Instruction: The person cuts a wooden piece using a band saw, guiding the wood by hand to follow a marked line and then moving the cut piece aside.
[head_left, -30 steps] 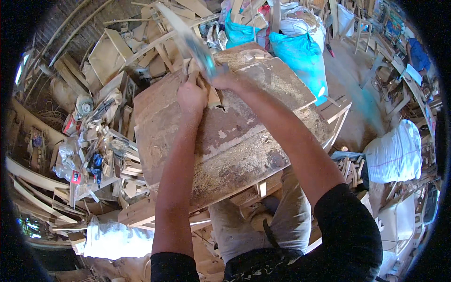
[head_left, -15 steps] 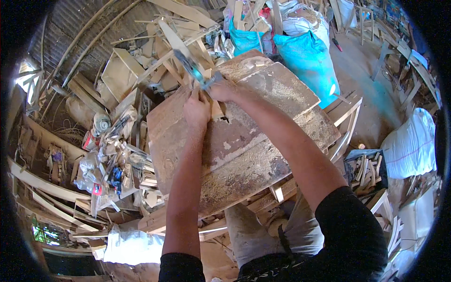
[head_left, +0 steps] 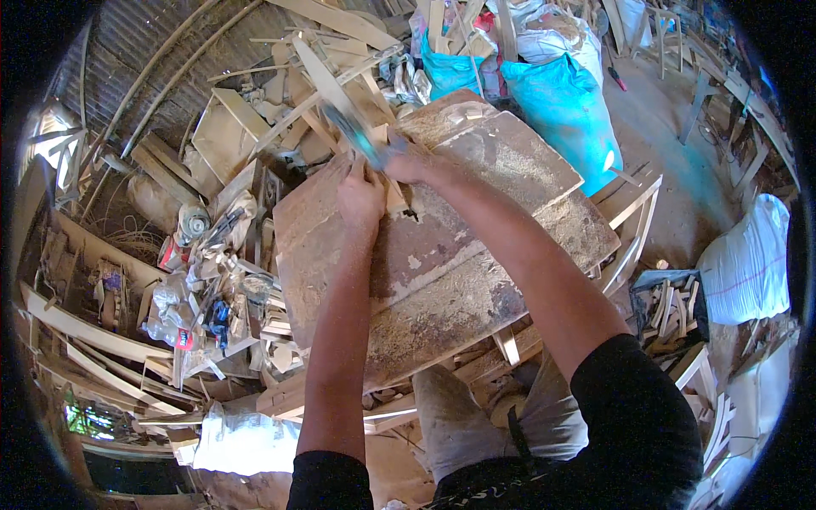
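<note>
My right hand (head_left: pixel 406 161) is closed around the near end of a long, blurred grey-and-teal tool (head_left: pixel 354 127), whose exact kind I cannot make out. It slants away to the upper left, in line with a pale wooden strip (head_left: pixel 316 68) that reaches past the table's far edge. Beside it, my left hand (head_left: pixel 361 200) is closed on pale wood at the tool's near end, though its fingers are partly hidden. A light wood end (head_left: pixel 394 199) shows between my hands. Both hands are over the far part of a worn, sawdust-covered worktable (head_left: pixel 433 246).
Wood offcuts (head_left: pixel 229 127) are heaped beyond the table's far left. Blue sacks (head_left: pixel 565 110) stand at the far right, and a white sack (head_left: pixel 745 263) further right. A bin of wood scraps (head_left: pixel 671 310) sits near the right side. Bottles and clutter (head_left: pixel 183 327) fill the left.
The grey-and-teal tool has slid slightly toward me and is more blurred. My hands keep nearly the same places, and the whole view has shifted a little.
</note>
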Demonstrator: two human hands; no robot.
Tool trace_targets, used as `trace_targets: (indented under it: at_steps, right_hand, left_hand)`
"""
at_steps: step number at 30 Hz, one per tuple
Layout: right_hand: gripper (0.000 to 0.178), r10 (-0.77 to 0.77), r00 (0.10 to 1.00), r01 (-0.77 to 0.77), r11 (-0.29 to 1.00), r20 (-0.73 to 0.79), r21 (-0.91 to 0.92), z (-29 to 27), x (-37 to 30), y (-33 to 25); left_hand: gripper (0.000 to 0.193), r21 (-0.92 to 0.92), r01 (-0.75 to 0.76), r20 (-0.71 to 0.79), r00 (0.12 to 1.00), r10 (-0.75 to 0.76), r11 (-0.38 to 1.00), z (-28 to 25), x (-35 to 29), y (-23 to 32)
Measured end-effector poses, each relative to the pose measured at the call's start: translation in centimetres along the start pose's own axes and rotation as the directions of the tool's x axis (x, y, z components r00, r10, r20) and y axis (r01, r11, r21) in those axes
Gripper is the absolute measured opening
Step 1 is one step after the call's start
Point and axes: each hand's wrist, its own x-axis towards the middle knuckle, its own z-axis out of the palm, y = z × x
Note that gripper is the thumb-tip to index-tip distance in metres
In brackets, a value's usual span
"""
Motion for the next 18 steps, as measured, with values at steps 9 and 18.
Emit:
trace_targets:
  at_steps: [9, 18]
  right_hand:
    - [0.054, 0.007, 0.995, -0.012, 0.999, 0.098, 0.052, 3.2, 1.2, -2.4]
    - [0.061, -0.003, 0.989, -0.01, 0.996, 0.146, 0.085, 3.3, 0.0, -2.1]
  left_hand:
    - [0.026, 0.078, 0.016, 0.018, 1.0, -0.017, 0.997, -0.7, -1.7, -2.5]
    - [0.03, -0.006, 0.005, 0.01, 1.0, -0.005, 1.0, -0.2, -1.6, -3.5]
